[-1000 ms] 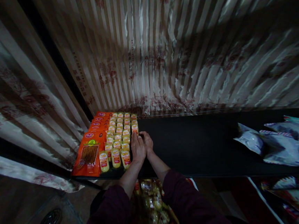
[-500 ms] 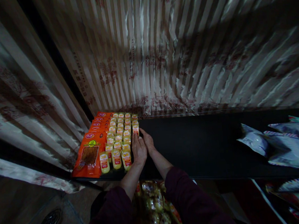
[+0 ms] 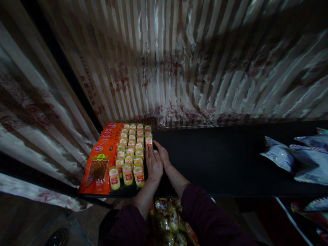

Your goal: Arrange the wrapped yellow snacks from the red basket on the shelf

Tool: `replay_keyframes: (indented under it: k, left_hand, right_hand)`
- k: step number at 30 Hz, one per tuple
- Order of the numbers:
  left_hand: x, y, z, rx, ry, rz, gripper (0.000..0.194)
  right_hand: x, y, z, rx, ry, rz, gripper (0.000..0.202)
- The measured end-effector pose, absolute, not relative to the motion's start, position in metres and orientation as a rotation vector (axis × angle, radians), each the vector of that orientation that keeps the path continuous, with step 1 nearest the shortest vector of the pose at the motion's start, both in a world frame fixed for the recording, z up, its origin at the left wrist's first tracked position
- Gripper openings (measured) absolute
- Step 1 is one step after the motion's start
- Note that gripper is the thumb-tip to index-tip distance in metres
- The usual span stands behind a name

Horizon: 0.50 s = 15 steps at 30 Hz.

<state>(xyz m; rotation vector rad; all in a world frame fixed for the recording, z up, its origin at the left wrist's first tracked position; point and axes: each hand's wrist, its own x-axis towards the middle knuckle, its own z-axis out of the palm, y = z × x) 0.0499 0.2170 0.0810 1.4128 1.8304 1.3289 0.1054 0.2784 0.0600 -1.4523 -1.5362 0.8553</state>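
Rows of small yellow packets [image 3: 127,174] with red and white labels stand at the left part of a black shelf [image 3: 213,160]. Left of them, orange bags [image 3: 96,171] overlap in a row. My left hand [image 3: 154,164] lies at the front of the rightmost yellow column, its fingertips at a packet [image 3: 148,141]; whether it grips anything is hidden. Close against it on the right, my right hand [image 3: 163,153] reaches along that column's right side, fingers extended and touching the end packet's side.
Silvery-white bags [image 3: 313,163] lie at the shelf's right end. Patterned pleated sheeting [image 3: 158,62] hangs behind. Below the shelf's front edge are shiny yellow packages [image 3: 173,229] and, at lower right, more colourful bags [image 3: 327,216]. A dark post [image 3: 61,67] rises at left.
My left hand has shifted very slightly to the right. My right hand and the packets look nearly the same.
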Motion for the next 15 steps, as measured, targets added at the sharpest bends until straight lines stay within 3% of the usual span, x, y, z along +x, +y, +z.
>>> replay_keyframes:
  k: [15]
  left_hand:
    - [0.0474,0.2167,0.0801,1.440,1.790,1.351,0.052]
  right_hand:
    - [0.1046,0.2801,0.0586,-1.412,-1.560,0.835,0.046]
